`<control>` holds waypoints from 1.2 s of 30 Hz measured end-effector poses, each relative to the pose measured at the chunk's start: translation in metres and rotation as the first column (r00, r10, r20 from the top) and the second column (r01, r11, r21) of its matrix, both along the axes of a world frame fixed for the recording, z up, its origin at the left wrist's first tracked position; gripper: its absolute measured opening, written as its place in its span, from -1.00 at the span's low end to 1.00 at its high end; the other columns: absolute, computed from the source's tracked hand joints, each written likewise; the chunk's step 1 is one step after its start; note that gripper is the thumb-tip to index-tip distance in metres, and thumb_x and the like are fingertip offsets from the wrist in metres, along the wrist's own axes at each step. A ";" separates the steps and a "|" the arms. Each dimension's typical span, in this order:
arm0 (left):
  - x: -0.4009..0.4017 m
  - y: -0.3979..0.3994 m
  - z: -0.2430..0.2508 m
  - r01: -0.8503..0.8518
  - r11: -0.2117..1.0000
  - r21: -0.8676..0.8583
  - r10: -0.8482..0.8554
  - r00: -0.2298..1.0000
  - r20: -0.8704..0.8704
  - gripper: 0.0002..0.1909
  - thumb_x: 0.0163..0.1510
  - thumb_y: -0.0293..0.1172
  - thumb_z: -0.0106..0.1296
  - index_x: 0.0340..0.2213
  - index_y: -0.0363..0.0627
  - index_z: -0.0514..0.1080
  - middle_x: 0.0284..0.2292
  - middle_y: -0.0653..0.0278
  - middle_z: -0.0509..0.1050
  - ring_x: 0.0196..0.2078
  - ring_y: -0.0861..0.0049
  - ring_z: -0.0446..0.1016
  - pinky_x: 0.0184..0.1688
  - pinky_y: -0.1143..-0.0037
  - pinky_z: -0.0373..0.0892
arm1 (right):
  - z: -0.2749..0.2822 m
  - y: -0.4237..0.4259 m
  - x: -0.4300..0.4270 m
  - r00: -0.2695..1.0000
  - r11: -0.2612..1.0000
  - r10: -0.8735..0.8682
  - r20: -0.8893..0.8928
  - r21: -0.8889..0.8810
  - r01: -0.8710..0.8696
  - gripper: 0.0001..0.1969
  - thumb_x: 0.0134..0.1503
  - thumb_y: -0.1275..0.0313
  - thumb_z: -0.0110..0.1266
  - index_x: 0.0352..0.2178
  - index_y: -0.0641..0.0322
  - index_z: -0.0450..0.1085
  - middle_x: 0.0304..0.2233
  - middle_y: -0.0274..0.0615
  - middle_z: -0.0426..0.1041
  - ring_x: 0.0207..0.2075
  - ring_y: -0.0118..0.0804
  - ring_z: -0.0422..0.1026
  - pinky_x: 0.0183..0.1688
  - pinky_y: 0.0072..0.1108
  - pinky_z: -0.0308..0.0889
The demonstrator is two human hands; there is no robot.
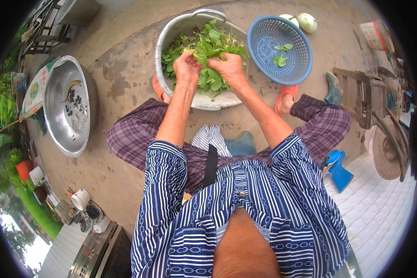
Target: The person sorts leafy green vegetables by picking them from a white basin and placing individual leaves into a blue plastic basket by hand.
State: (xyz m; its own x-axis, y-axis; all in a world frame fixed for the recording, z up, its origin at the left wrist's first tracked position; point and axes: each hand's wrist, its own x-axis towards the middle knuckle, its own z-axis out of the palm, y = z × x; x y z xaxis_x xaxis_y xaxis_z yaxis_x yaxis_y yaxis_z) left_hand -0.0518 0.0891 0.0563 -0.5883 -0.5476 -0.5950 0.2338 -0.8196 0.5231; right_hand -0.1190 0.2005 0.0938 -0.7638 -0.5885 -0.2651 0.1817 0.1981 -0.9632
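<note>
Both my hands are raised over a large grey metal basin (162, 74) heaped with leafy greens (217, 81) and thin stems. Between them is a sprig of green leaves (202, 52). My left hand (187, 69) grips its pale end with thumb and fingers. My right hand (231, 69) pinches the same sprig from the other side, its fingertips partly hidden among the leaves. To the right of the big basin stands a blue plastic colander (264, 59), and a few picked leaves (280, 60) lie on its bottom.
Two pale green gourds (307, 23) lie behind the colander. At left, a steel basin (60, 114) holds a yellowish peel and dark bits. A wooden chair (363, 93) stands at right, with blue rubber boots (340, 173) below it. My feet in orange sandals (285, 95) flank the basin.
</note>
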 end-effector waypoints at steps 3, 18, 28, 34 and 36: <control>0.011 -0.019 0.001 -0.077 0.992 -0.103 0.080 0.997 0.019 -0.87 -0.13 -0.42 -0.14 -0.54 -0.23 0.33 -0.64 0.21 0.40 -0.60 0.46 0.37 -0.49 0.49 0.33 | 0.006 0.005 -0.003 0.998 0.997 0.046 0.053 0.054 -0.049 -0.81 -0.22 0.38 0.14 -0.57 0.30 0.42 -0.68 -0.35 0.37 -0.63 -0.63 0.26 -0.56 -0.73 0.19; 0.019 -0.028 0.016 0.020 1.000 -0.011 -0.021 0.995 -0.094 -0.87 -0.12 -0.43 -0.11 -0.48 -0.21 0.36 -0.52 0.25 0.41 -0.47 0.53 0.35 -0.36 0.51 0.29 | -0.075 0.011 -0.016 0.903 0.749 0.425 0.064 0.535 -0.391 -0.70 -0.17 0.26 0.11 -0.43 0.25 0.36 -0.55 -0.19 0.39 -0.70 -0.44 0.26 -0.63 -0.60 0.17; 0.011 0.005 0.023 0.218 0.941 -0.258 -0.205 0.976 0.078 -0.89 -0.14 -0.46 -0.07 -0.49 -0.20 0.37 -0.50 0.33 0.41 -0.44 0.64 0.33 -0.38 0.59 0.22 | -0.033 -0.003 -0.016 0.596 0.941 0.296 0.747 -0.336 -0.046 -0.83 -0.03 0.40 -0.03 -0.43 0.29 0.36 -0.60 -0.36 0.35 -0.73 -0.70 0.09 -0.69 -0.84 0.06; 0.011 0.012 0.025 0.351 0.878 -0.324 -0.333 0.936 0.110 -0.88 -0.12 -0.43 -0.05 -0.50 -0.20 0.38 -0.49 0.33 0.40 -0.41 0.64 0.32 -0.32 0.56 0.20 | -0.020 0.010 -0.021 0.560 0.925 0.373 0.740 -0.346 -0.158 -0.89 -0.09 0.44 -0.02 -0.51 0.27 0.35 -0.60 -0.38 0.33 -0.74 -0.71 0.12 -0.68 -0.89 0.11; 0.010 0.013 0.025 0.390 0.850 -0.354 -0.368 0.921 0.130 -0.89 -0.13 -0.42 -0.03 -0.52 -0.20 0.39 -0.51 0.36 0.40 -0.42 0.67 0.31 -0.34 0.58 0.20 | -0.014 0.009 -0.023 0.701 0.940 0.340 0.626 -0.240 -0.242 -0.88 -0.09 0.40 -0.03 -0.54 0.24 0.35 -0.63 -0.42 0.30 -0.75 -0.70 0.10 -0.68 -0.86 0.06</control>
